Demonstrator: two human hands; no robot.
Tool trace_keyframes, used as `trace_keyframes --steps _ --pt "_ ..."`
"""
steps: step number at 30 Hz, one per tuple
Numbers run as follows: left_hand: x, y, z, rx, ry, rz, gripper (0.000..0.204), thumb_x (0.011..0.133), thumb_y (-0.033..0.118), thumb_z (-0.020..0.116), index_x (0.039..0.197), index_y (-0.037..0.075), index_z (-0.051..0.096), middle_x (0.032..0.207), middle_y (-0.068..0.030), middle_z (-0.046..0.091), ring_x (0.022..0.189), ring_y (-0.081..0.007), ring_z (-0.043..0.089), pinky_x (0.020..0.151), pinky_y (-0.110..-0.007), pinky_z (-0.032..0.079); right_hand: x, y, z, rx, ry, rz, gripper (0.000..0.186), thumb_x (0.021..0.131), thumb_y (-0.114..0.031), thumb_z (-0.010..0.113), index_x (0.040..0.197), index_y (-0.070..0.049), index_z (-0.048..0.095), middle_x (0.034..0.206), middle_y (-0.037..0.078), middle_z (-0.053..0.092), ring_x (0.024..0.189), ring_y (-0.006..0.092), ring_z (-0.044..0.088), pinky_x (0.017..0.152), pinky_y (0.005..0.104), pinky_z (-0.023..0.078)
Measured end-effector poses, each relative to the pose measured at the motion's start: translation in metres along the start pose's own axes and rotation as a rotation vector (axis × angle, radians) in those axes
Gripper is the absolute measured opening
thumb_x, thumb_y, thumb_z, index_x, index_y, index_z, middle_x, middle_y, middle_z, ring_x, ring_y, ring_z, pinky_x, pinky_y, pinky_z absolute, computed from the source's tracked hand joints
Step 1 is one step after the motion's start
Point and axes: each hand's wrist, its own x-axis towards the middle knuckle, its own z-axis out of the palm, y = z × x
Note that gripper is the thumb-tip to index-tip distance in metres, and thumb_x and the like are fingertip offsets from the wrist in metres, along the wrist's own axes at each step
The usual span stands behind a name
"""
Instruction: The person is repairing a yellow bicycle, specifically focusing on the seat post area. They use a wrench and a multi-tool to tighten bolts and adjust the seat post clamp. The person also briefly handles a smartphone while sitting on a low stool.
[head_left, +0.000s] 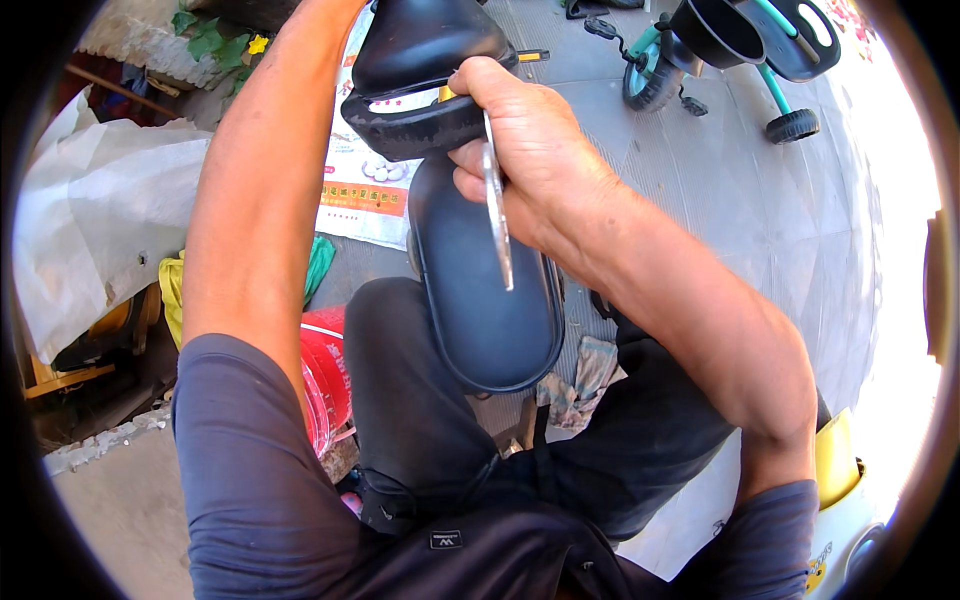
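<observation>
My right hand [535, 145] is closed around a thin silver metal tool [497, 220], seen nearly edge-on, so its kind is unclear. The thumb and fingers of that hand lie against the black loop-shaped handle [405, 132] behind a black saddle [430, 50]. Below the handle, a long padded black seat [490, 290] extends toward me between my legs, and the tool's end hangs above it. My left forearm reaches up along the left side, past the saddle; its hand is out of the picture beyond the top edge.
A printed sheet [362, 185] lies under the saddle. Red bucket [325, 365] by my left leg; camouflage cloth [583, 385] beside the seat's near end. A child's tricycle [650, 75] stands far right. White plastic sheeting [110, 210] covers things at left. Something yellow [838, 460] is at lower right.
</observation>
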Motion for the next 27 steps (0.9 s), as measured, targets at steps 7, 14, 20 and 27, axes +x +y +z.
trace_keyframes --steps 7,14,20,27 --pt "0.004 0.017 0.004 -0.151 -0.019 -0.052 0.030 0.084 0.025 0.056 0.081 -0.001 0.070 0.069 -0.0098 0.063 0.060 -0.0189 0.058 0.055 -0.034 0.043 -0.001 -0.006 -0.010 -0.141 -0.022 -0.042 0.038 0.086 -0.041 0.063 0.078 -0.005 0.056 0.054 -0.002 0.039 0.044 0.0058 0.029 0.040 0.0254 0.025" --pt "-0.044 -0.043 -0.008 -0.346 0.274 -0.486 0.041 0.100 0.034 0.043 0.112 -0.001 0.063 0.098 -0.0128 0.069 0.071 -0.0144 0.064 0.051 -0.022 0.045 0.001 -0.009 -0.063 -0.290 -0.052 0.034 0.060 0.086 -0.060 0.059 0.090 -0.001 0.059 0.060 0.000 0.050 0.045 0.0043 0.039 0.038 0.0211 0.029" --pt "-0.153 -0.109 0.015 -0.810 -0.131 -0.703 0.031 0.098 0.026 0.049 0.100 -0.006 0.051 0.090 -0.0146 0.059 0.063 -0.0135 0.051 0.042 -0.018 0.033 0.043 0.000 -0.129 -0.293 0.151 0.164 0.050 0.092 -0.052 0.056 0.088 -0.002 0.059 0.066 -0.002 0.048 0.050 0.0049 0.034 0.040 0.0209 0.028" --pt "-0.167 -0.054 0.024 -0.784 -0.174 -0.777 0.032 0.099 0.019 0.045 0.119 -0.005 0.050 0.089 -0.0061 0.058 0.069 -0.0101 0.051 0.044 -0.017 0.035 0.148 -0.011 -0.171 -0.767 0.362 0.198 0.048 0.090 -0.054 0.054 0.088 -0.007 0.065 0.079 0.005 0.060 0.069 0.0199 0.050 0.067 0.0367 0.042"
